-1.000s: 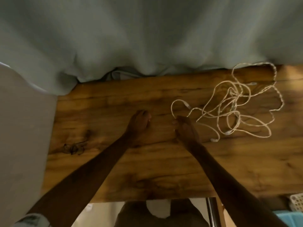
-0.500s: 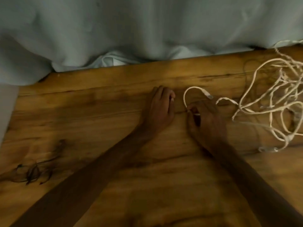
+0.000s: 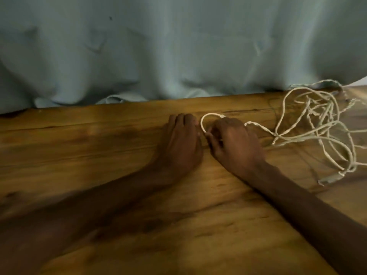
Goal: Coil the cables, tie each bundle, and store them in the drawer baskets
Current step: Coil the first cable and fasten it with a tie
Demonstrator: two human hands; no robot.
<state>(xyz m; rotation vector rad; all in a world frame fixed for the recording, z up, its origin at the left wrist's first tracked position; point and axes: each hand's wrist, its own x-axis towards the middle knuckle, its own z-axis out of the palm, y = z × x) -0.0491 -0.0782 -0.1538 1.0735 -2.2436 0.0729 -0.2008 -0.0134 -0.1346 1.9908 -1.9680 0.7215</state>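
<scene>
Far left it's just the wooden table (image 3: 69, 147), with a pale blue-grey cloth (image 3: 139, 56) hanging along its back edge. Around the middle, the left hand (image 3: 179, 141) lies palm down on the wood, fingers loose and a bit bent, holding nothing. Right beside it the white cable (image 3: 201, 124) makes a small loop on the table between the two hands. The right hand (image 3: 234, 143) has it pinched at thumb and fingertips (the other fingers curl under, so the exact grip is hard to see). From that hand the cable runs right into a loose tangle (image 3: 317, 133) sprawled on the table's far right, up against the cloth. A plug (image 3: 327, 180) lies at the tangle's near edge.
</scene>
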